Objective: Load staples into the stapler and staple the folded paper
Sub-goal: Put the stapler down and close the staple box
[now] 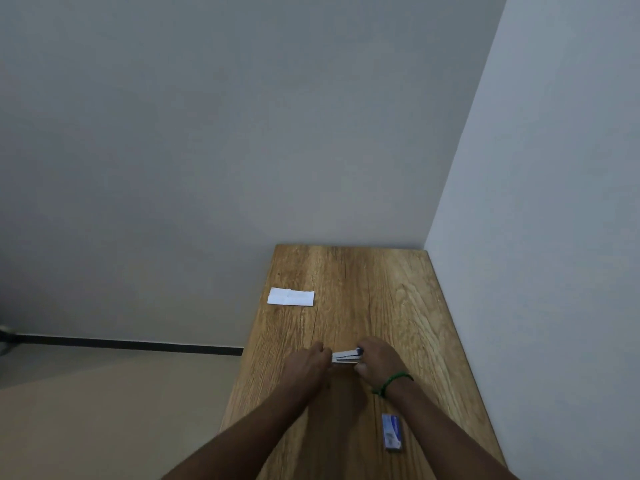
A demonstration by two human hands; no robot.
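my left hand (pixel 306 363) and right hand (pixel 379 363) both grip the stapler (pixel 345 356) on the wooden table (pixel 398 306), close together. the folded paper (pixel 291 296) lies well apart. a loose grip could spill staples.

Matt grained wood table (pixel 381 289); paper slip (pixel 291 296)

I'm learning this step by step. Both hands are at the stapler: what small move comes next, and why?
Probably press the stapler shut, if it is already loaded, which I cannot see. It gapes between the left hand and right hand, and the paper lies apart, untouched.
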